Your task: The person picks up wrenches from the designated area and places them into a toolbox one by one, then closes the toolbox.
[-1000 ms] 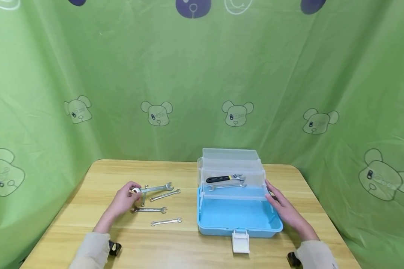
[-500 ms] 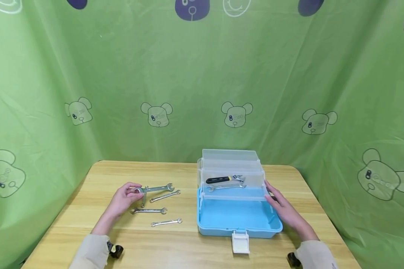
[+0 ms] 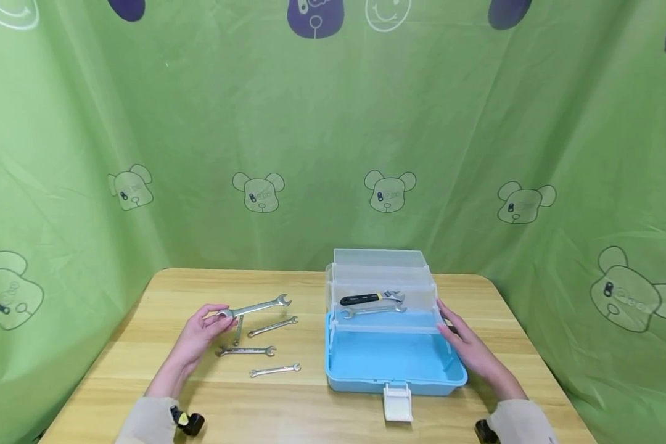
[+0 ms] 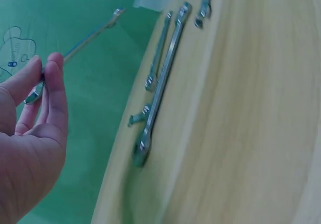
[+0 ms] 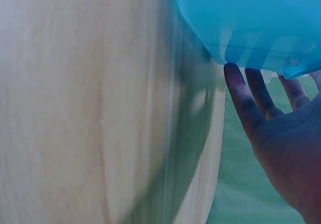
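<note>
My left hand (image 3: pixel 197 336) pinches one end of a silver open-end wrench (image 3: pixel 259 306) between thumb and fingers, holding it above the table. In the left wrist view this wrench (image 4: pixel 90 38) stands clear of the tabletop. Below it lie several smaller wrenches, among them a double-ended wrench (image 3: pixel 246 351) and a short one (image 3: pixel 274 370). My right hand (image 3: pixel 468 345) touches the right side of an opened blue toolbox (image 3: pixel 361 385); the right wrist view shows its fingers (image 5: pixel 245 101) fairly straight against the box wall. An adjustable wrench (image 3: pixel 361 298) with a black handle and another wrench (image 3: pixel 372 310) lie in the box's clear tray.
The toolbox's clear tiers (image 3: pixel 380 256) stand raised at the back, and its white latch (image 3: pixel 397 404) hangs down in front. A wooden table (image 3: pixel 288 413) carries everything. Green cloth (image 3: pixel 322 123) encloses the back and both sides.
My left hand has lifted the wrench up from the others, tilting its far end upward. The right hand and the toolbox stay in place.
</note>
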A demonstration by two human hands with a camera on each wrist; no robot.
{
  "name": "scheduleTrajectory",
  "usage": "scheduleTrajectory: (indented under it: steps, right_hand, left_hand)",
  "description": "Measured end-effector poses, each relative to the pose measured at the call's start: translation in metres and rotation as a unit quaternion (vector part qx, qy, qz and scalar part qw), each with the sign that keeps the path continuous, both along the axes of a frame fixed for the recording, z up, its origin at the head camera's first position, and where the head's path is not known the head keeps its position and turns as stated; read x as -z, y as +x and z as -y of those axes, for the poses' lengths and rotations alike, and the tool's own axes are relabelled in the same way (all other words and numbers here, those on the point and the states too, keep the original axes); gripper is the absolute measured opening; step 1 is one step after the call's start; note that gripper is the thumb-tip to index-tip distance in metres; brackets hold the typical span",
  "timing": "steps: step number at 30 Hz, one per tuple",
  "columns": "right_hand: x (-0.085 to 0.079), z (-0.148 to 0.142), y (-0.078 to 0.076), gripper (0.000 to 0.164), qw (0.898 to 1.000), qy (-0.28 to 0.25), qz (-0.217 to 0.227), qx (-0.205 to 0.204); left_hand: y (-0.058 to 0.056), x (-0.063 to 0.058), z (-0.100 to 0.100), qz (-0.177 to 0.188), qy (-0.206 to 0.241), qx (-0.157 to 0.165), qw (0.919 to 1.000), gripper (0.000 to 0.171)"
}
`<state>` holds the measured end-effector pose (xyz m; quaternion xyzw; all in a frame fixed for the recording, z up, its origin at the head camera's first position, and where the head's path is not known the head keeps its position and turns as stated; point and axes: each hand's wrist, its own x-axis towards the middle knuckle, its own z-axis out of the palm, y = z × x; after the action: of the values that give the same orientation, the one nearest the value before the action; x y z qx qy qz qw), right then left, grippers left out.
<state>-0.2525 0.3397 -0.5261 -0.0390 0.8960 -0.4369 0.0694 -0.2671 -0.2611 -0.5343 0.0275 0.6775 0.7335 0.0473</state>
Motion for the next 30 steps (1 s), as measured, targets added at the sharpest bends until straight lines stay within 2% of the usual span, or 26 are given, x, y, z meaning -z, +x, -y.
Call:
scheduleTrajectory:
  steps: [3, 7, 9, 15, 24, 30]
  right_hand:
    - [-0.001, 0.000, 0.001, 0.069, 1.000, 0.000, 0.000, -0.001]
    - [-0.002, 0.000, 0.001, 0.069, 1.000, 0.001, -0.002, -0.001]
    - [-0.002, 0.000, 0.001, 0.069, 1.000, 0.002, -0.005, -0.002]
    - [-0.001, 0.000, 0.000, 0.069, 1.000, 0.003, -0.010, -0.004]
    - [0.000, -0.001, 0.000, 0.069, 1.000, -0.008, -0.009, -0.005]
    - [0.000, -0.001, -0.001, 0.070, 1.000, -0.010, -0.010, -0.004]
  left_hand:
    - [0.000, -0.004, -0.003, -0.014, 0.040, 0.011, 0.9990, 0.053]
    - [0.003, -0.011, -0.008, -0.025, 0.065, 0.029, 0.9972, 0.046]
    - [0.005, -0.016, -0.012, -0.026, 0.067, 0.033, 0.9969, 0.043]
    - [0.009, -0.025, -0.024, -0.027, 0.057, 0.041, 0.9972, 0.052]
    - [0.009, -0.028, -0.044, -0.033, 0.070, 0.068, 0.9947, 0.035]
    - [0.007, -0.034, -0.065, -0.035, 0.076, 0.088, 0.9925, 0.040]
